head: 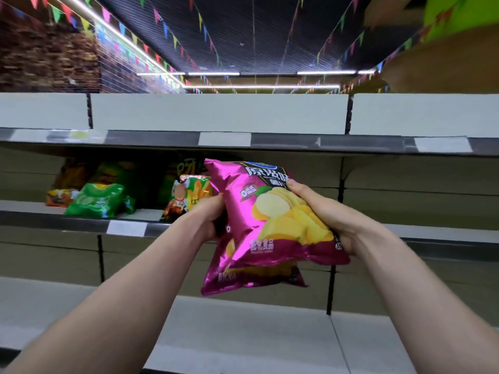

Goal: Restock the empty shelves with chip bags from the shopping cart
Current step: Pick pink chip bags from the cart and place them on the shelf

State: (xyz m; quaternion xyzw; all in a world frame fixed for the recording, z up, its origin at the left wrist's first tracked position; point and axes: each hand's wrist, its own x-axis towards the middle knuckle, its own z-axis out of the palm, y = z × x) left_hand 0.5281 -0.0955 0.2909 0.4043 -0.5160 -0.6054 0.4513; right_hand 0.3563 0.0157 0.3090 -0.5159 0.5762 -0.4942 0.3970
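Note:
I hold two magenta chip bags stacked together in front of the shelving. The front magenta bag [270, 211] shows yellow chips and is gripped at its right edge by my right hand [332, 217]. My left hand [208, 214] grips the left edge of the stack. The second magenta bag [251, 279] peeks out below and behind the first. On the middle shelf [127, 228], to the left, lie a green bag [100, 198], an orange bag [70, 182] and a bag with a fries picture [189, 195]. The shopping cart is out of view.
The top shelf [224, 139] carries white price labels and a pale back panel. The lower shelf [243, 333] runs across the bottom. A dark upright post [334, 265] divides the shelving bays. Coloured pennant strings and strip lights hang from the ceiling above.

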